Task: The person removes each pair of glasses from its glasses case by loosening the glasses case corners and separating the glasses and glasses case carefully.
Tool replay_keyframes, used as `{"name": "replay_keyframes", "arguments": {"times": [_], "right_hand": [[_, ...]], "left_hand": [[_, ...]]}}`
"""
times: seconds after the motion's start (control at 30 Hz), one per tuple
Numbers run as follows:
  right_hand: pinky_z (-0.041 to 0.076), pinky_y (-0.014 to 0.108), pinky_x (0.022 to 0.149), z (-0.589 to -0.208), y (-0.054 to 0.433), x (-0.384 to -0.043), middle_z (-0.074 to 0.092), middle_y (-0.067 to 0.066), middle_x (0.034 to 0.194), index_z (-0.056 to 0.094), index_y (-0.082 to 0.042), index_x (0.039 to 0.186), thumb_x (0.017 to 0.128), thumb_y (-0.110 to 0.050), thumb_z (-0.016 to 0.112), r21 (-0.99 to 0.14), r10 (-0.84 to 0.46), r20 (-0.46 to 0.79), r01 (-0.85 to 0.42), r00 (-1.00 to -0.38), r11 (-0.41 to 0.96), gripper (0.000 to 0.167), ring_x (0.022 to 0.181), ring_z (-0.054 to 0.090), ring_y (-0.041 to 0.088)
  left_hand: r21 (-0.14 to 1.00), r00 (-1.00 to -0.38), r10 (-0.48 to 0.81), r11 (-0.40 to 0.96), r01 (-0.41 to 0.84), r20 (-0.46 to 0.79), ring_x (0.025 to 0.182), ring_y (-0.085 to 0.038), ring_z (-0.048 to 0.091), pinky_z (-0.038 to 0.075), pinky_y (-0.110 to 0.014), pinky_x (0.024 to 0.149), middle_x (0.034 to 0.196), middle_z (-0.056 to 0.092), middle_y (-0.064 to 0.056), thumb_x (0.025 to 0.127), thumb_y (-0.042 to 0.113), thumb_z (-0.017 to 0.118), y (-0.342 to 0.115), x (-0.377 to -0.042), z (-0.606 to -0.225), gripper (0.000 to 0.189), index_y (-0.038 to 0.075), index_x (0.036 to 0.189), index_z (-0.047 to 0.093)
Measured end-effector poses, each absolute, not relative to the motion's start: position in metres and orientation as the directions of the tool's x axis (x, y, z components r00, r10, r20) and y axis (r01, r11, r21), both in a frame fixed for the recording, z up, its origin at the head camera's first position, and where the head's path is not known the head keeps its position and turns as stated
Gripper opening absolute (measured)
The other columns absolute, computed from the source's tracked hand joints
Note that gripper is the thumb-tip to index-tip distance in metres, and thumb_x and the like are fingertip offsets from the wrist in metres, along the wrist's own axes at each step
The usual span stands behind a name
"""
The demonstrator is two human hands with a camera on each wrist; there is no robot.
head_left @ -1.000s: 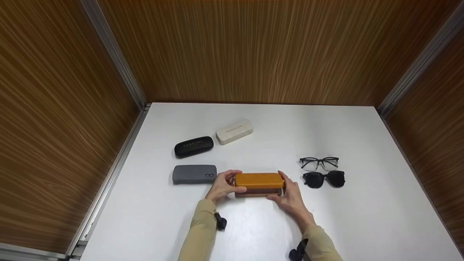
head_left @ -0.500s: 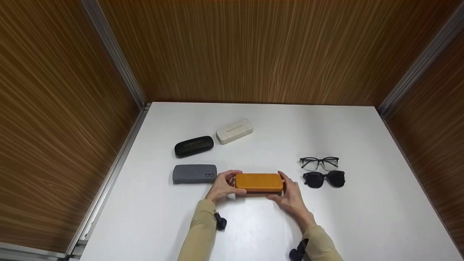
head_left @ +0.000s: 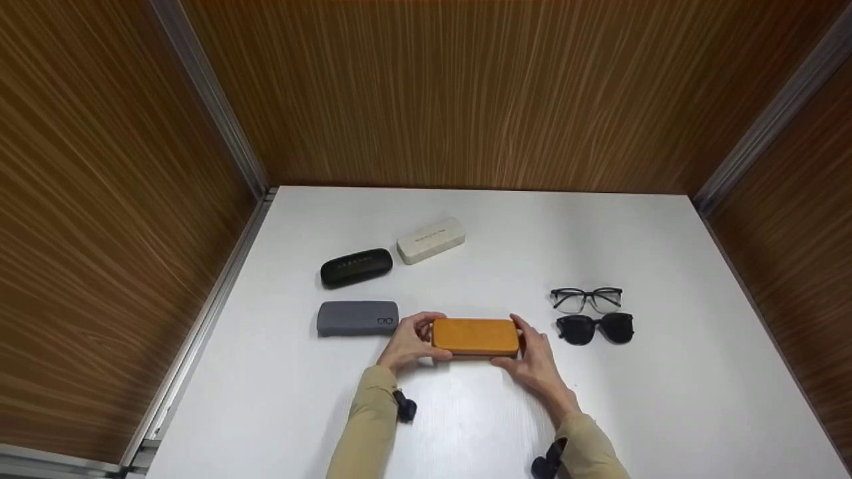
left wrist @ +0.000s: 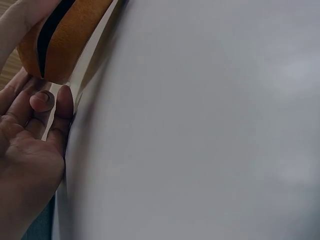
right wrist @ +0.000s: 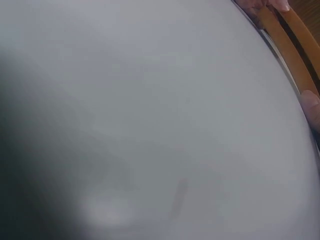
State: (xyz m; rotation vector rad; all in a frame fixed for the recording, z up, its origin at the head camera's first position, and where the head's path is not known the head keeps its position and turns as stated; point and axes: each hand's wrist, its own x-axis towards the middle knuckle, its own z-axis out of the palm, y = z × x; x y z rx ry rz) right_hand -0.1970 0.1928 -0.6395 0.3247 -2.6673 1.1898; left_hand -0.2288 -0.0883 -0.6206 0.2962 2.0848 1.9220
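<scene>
An orange glasses case [head_left: 474, 336] lies between both hands at the front middle of the white table [head_left: 459, 426]. My left hand [head_left: 407, 342] grips its left end, thumb at the front and fingers behind. At the right end my right hand [head_left: 536, 359] holds it the same way, the thumb low on the front side. Both wrist views show a narrow dark gap between the lid and base of the case [left wrist: 75, 42]. Just left of the left hand lies a grey glasses case [head_left: 357, 318] with a small glasses mark.
Farther back sit a black glasses case [head_left: 357, 269] and a cream glasses case [head_left: 431, 241]. On the right, clear eyeglasses [head_left: 586, 300] lie behind black sunglasses [head_left: 596, 329]. Wood-grain panels [head_left: 466, 93] wall the table at the back and sides.
The orange lid has come down onto its base, and the wide brown opening at the front has narrowed to a thin line. Both hands have stayed nearly in place.
</scene>
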Motion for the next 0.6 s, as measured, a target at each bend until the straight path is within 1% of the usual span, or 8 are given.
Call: {"name": "replay_keyframes", "arguments": {"times": [0.1,0.23,0.37,0.6], "right_hand": [[0.037,0.038,0.091,-0.6389,0.1926,-0.1963,0.068,0.017,0.125,0.049,0.0,0.144,0.066,-0.019,0.094,-0.712,-0.114,0.261,-0.271,-0.959,0.648,0.093,0.097,0.059,0.026],[0.037,0.035,0.088,-0.6385,0.1928,-0.1957,0.068,0.015,0.127,0.049,-0.002,0.144,0.066,-0.019,0.094,-0.725,-0.11,0.239,-0.252,-0.965,0.641,0.092,0.099,0.057,0.024],[0.036,0.037,0.09,-0.6393,0.1931,-0.1961,0.068,0.016,0.126,0.05,-0.001,0.143,0.067,-0.019,0.094,-0.713,-0.123,0.255,-0.272,-0.959,0.647,0.09,0.1,0.06,0.027],[0.036,0.042,0.096,-0.6383,0.1935,-0.1959,0.066,0.016,0.13,0.052,-0.001,0.142,0.068,-0.018,0.094,-0.724,-0.129,0.245,-0.27,-0.961,0.635,0.087,0.111,0.06,0.032]], "left_hand": [[0.995,-0.935,0.349,0.086,-0.042,-0.07,0.092,-0.01,0.055,0.047,-0.02,0.084,0.126,0.069,-0.013,0.063,0.0,0.092,-0.0886,-0.2285,-0.6211,0.074,0.003,0.132,0.063],[0.995,-0.931,0.362,0.094,-0.021,-0.053,0.095,-0.01,0.057,0.048,-0.02,0.087,0.128,0.067,-0.018,0.064,0.0,0.092,-0.0891,-0.2275,-0.621,0.074,0.001,0.132,0.062],[0.993,-0.931,0.362,0.117,-0.013,-0.054,0.097,-0.011,0.057,0.048,-0.022,0.089,0.128,0.066,-0.019,0.065,0.0,0.091,-0.0887,-0.2267,-0.6203,0.074,0.001,0.132,0.062],[0.991,-0.924,0.379,0.131,0.0,-0.05,0.1,-0.012,0.056,0.047,-0.022,0.091,0.13,0.064,-0.02,0.065,-0.002,0.09,-0.0879,-0.2269,-0.6206,0.075,0.0,0.134,0.059]]}}
